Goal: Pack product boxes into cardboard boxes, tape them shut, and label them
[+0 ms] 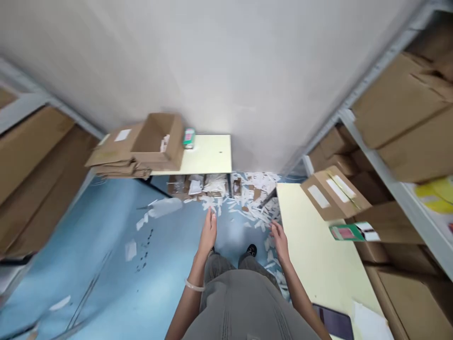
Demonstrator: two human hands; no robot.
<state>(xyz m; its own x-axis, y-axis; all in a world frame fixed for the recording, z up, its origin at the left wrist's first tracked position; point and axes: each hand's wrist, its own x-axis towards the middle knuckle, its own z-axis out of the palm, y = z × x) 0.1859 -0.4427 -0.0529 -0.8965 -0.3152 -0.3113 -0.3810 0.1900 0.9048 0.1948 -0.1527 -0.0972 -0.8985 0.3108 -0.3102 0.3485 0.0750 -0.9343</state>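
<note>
My left hand (208,230) is held out over the blue floor with its fingers stretched forward and nothing in it. My right hand (279,240) is beside the left edge of the right-hand table (304,236), its fingers loosely bent and apart, also holding nothing. On that table, to the right of this hand, stand a cardboard box (329,196) with white labels and a green and pink small box (347,231). A dark phone or tablet (334,322) lies near my right forearm, with white paper (370,323) next to it.
Ahead, a second table (208,153) bears an open cardboard box (157,141), flattened cartons (116,146) and a green tin-like box (188,138). Paper scraps (253,198) litter the floor under and between the tables. Shelves with large cartons (399,104) flank both sides.
</note>
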